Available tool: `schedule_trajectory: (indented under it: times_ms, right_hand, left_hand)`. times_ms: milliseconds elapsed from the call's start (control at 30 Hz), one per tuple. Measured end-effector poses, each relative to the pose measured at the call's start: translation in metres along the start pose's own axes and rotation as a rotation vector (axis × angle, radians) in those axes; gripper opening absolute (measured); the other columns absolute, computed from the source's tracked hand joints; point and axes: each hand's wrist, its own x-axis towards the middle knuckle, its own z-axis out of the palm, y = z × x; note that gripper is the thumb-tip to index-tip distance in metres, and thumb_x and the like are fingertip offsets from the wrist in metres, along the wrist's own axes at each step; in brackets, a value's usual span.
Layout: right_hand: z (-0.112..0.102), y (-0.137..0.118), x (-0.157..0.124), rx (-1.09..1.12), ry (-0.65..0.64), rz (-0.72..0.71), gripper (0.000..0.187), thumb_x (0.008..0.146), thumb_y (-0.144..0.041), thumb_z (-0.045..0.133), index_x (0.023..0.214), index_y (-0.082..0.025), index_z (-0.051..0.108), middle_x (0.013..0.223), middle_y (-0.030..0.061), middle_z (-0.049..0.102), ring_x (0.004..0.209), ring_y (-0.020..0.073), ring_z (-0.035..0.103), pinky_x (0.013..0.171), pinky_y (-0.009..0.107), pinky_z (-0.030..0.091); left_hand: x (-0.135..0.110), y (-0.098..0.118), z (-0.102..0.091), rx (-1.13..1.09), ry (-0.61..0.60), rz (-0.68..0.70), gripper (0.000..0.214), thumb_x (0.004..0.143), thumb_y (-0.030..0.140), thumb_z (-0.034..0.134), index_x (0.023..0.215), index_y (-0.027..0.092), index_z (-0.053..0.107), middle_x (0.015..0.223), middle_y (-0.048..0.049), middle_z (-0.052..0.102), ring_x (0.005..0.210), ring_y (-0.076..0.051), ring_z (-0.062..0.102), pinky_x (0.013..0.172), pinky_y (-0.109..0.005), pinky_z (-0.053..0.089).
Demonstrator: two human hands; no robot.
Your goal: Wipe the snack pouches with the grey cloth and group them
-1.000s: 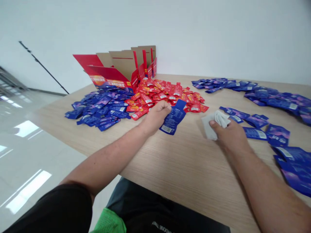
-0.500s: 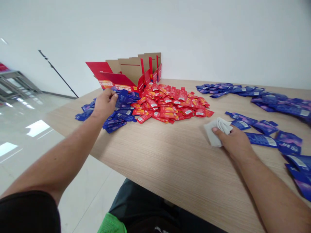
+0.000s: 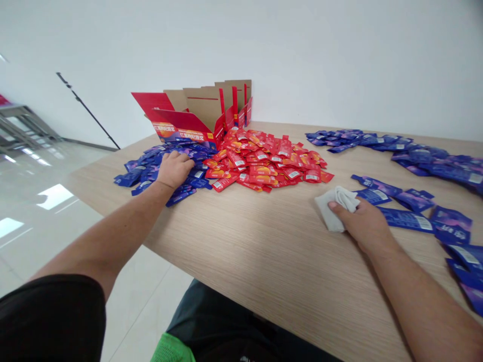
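Note:
My left hand (image 3: 175,169) rests over the pile of blue pouches (image 3: 151,158) on the left of the table, knuckles up. Its fingers are slightly bent and apart on the pouches, the tips partly hidden. In my right hand (image 3: 364,221) is a folded white cloth (image 3: 327,211), gripped with the thumb on top, low over the table. Just beyond that hand lie several loose blue pouches (image 3: 407,219). A heap of red pouches (image 3: 264,158) spreads between the two hands, against the blue pile.
Open red cardboard boxes (image 3: 188,123) stand in a row behind the left pile. More blue pouches (image 3: 418,151) form a long band at the back right. The wooden table (image 3: 241,241) meets a white wall (image 3: 320,60). A black pole (image 3: 88,110) leans at the left.
My left hand has moved a little right and down, from a closed pinch above the blue pile to bent fingers on it. My right hand keeps the cloth in nearly the same place.

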Motion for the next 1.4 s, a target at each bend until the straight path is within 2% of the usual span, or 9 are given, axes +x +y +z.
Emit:
schedule_trajectory:
  times_ms: [200, 300, 433, 533, 633, 800, 1033, 1200, 1400]
  right_hand:
    - [0.001, -0.002, -0.003, -0.017, 0.000, -0.048, 0.044, 0.079, -0.055, 0.067, 0.103, -0.019, 0.074, 0.088, 0.0138, 0.075, 0.078, 0.0300, 0.068, 0.068, 0.039, 0.050]
    - [0.002, 0.000, -0.001, 0.005, 0.011, -0.083, 0.042, 0.079, -0.053, 0.067, 0.103, -0.019, 0.074, 0.089, 0.0134, 0.076, 0.077, 0.0284, 0.069, 0.067, 0.037, 0.050]
    - [0.005, 0.001, 0.002, 0.012, -0.001, -0.097, 0.042, 0.080, -0.052, 0.068, 0.103, -0.017, 0.073, 0.089, 0.0121, 0.076, 0.078, 0.0263, 0.069, 0.068, 0.035, 0.050]
    - [0.005, -0.002, 0.000, -0.017, -0.046, -0.100, 0.040, 0.083, -0.050, 0.066, 0.103, -0.016, 0.071, 0.093, 0.0123, 0.076, 0.082, 0.0245, 0.069, 0.069, 0.032, 0.049]
    - [0.003, -0.009, -0.006, -0.044, -0.125, -0.126, 0.034, 0.086, -0.046, 0.065, 0.103, -0.017, 0.070, 0.094, 0.0103, 0.076, 0.082, 0.0221, 0.069, 0.067, 0.029, 0.046]
    - [0.004, -0.016, -0.010, -0.169, -0.187, -0.257, 0.034, 0.089, -0.047, 0.061, 0.105, -0.017, 0.069, 0.105, 0.0120, 0.075, 0.094, 0.0230, 0.069, 0.072, 0.029, 0.045]
    - [0.010, -0.019, -0.016, -0.221, -0.277, -0.346, 0.042, 0.090, -0.052, 0.058, 0.111, -0.016, 0.069, 0.109, 0.0149, 0.075, 0.098, 0.0268, 0.070, 0.078, 0.033, 0.048]
    - [0.015, -0.022, -0.022, -0.219, -0.350, -0.386, 0.052, 0.087, -0.054, 0.059, 0.119, -0.013, 0.067, 0.113, 0.0186, 0.074, 0.105, 0.0317, 0.070, 0.085, 0.037, 0.051]
    - [0.016, -0.021, -0.022, -0.208, -0.372, -0.406, 0.055, 0.087, -0.057, 0.057, 0.120, -0.015, 0.068, 0.111, 0.0180, 0.075, 0.102, 0.0326, 0.071, 0.082, 0.039, 0.053]
  left_hand:
    - [0.002, 0.001, 0.005, -0.065, -0.136, 0.061, 0.027, 0.091, 0.028, 0.047, 0.089, 0.017, 0.072, 0.100, -0.0172, 0.069, 0.096, -0.032, 0.059, 0.085, -0.043, 0.039]
    - [-0.003, 0.003, 0.004, -0.135, -0.123, 0.053, 0.023, 0.090, 0.028, 0.051, 0.088, 0.016, 0.070, 0.096, -0.0142, 0.070, 0.095, -0.029, 0.060, 0.091, -0.041, 0.041]
    - [-0.008, 0.016, -0.012, -0.115, -0.103, 0.067, 0.028, 0.092, 0.031, 0.048, 0.084, 0.015, 0.070, 0.092, -0.0152, 0.071, 0.095, -0.029, 0.062, 0.095, -0.044, 0.041]
    - [-0.008, 0.042, -0.031, -0.022, -0.054, 0.120, 0.035, 0.093, 0.033, 0.042, 0.088, 0.016, 0.072, 0.094, -0.0162, 0.072, 0.094, -0.029, 0.064, 0.093, -0.044, 0.045]
    - [-0.007, 0.083, -0.046, -0.019, 0.003, 0.191, 0.040, 0.096, 0.035, 0.037, 0.096, 0.016, 0.073, 0.097, -0.0137, 0.073, 0.094, -0.027, 0.065, 0.091, -0.041, 0.048]
    - [-0.001, 0.175, -0.061, -0.275, 0.040, 0.364, 0.039, 0.096, 0.039, 0.041, 0.105, 0.017, 0.073, 0.101, -0.0111, 0.074, 0.099, -0.026, 0.067, 0.093, -0.038, 0.051]
    - [0.038, 0.317, -0.079, -0.471, -0.116, 0.570, 0.034, 0.093, 0.033, 0.045, 0.106, 0.020, 0.075, 0.101, -0.0064, 0.077, 0.097, -0.023, 0.070, 0.088, -0.032, 0.051]
    - [0.089, 0.390, -0.059, -0.433, -0.283, 0.565, 0.032, 0.091, 0.031, 0.049, 0.106, 0.019, 0.074, 0.105, -0.0057, 0.077, 0.098, -0.021, 0.070, 0.086, -0.028, 0.051]
    - [0.134, 0.459, -0.022, -0.315, -0.415, 0.572, 0.055, 0.091, 0.047, 0.053, 0.135, 0.014, 0.060, 0.132, -0.0153, 0.067, 0.121, -0.028, 0.063, 0.099, -0.034, 0.048]
